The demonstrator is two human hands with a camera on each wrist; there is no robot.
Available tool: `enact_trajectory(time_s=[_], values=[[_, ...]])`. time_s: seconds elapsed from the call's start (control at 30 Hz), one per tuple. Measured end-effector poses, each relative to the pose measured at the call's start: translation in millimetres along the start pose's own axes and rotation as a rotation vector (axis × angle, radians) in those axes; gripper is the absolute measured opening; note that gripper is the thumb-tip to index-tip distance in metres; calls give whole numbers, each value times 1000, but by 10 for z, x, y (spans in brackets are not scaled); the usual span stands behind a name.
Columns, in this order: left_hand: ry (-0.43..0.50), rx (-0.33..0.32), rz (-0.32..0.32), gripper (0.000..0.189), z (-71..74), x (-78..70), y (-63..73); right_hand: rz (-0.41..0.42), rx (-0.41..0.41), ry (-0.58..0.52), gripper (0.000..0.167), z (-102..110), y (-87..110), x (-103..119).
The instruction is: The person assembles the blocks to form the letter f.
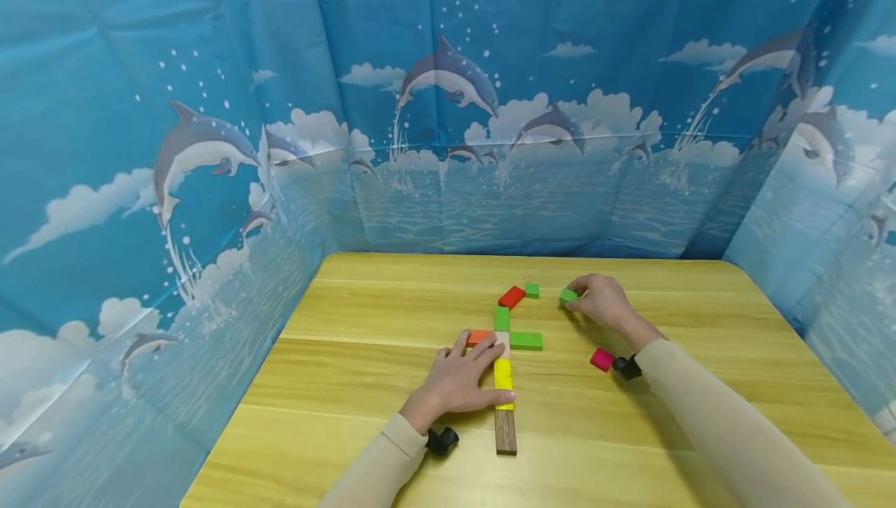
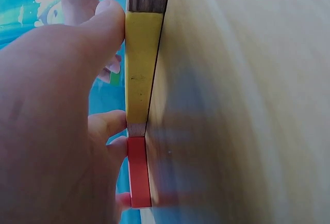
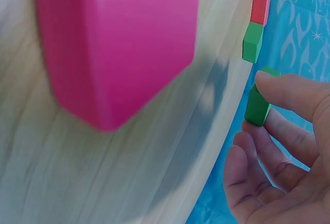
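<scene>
My right hand (image 1: pixel 602 302) pinches a small green block (image 3: pixel 257 105) between thumb and fingers, at the far side of the table. Left of it lies another small green block (image 1: pixel 532 290), touching the corner of a tilted red block (image 1: pixel 512 297). With fingers spread, my left hand (image 1: pixel 455 383) rests on a line of blocks. Its thumb lies on the yellow part (image 1: pixel 502 372); fingertips touch a pale wood block (image 1: pixel 504 346) and an orange-red block (image 1: pixel 479 336). A dark brown block (image 1: pixel 505 432) forms the near end, and a green block (image 1: pixel 502 318) continues the line away from me.
A long green block (image 1: pixel 526 341) sticks out right from the line. Near my right wrist lies a pink block (image 1: pixel 602 359), large in the right wrist view. The wooden table (image 1: pixel 294 415) ends at a blue dolphin-print curtain (image 1: pixel 420 204) behind and at the sides.
</scene>
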State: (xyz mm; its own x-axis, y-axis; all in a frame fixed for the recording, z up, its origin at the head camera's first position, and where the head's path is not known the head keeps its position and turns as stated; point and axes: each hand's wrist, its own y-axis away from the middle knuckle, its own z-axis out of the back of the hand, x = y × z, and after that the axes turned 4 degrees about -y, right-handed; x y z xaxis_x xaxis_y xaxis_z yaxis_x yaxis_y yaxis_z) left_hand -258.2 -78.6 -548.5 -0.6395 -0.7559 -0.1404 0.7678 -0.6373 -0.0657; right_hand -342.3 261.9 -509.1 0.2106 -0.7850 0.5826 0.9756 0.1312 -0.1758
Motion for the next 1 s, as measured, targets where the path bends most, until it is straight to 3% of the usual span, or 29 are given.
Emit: enact_trajectory(time_s=[1.0], values=[[-2, 11, 4, 90, 20, -11, 6, -124, 7, 61, 43, -207, -160, 231]])
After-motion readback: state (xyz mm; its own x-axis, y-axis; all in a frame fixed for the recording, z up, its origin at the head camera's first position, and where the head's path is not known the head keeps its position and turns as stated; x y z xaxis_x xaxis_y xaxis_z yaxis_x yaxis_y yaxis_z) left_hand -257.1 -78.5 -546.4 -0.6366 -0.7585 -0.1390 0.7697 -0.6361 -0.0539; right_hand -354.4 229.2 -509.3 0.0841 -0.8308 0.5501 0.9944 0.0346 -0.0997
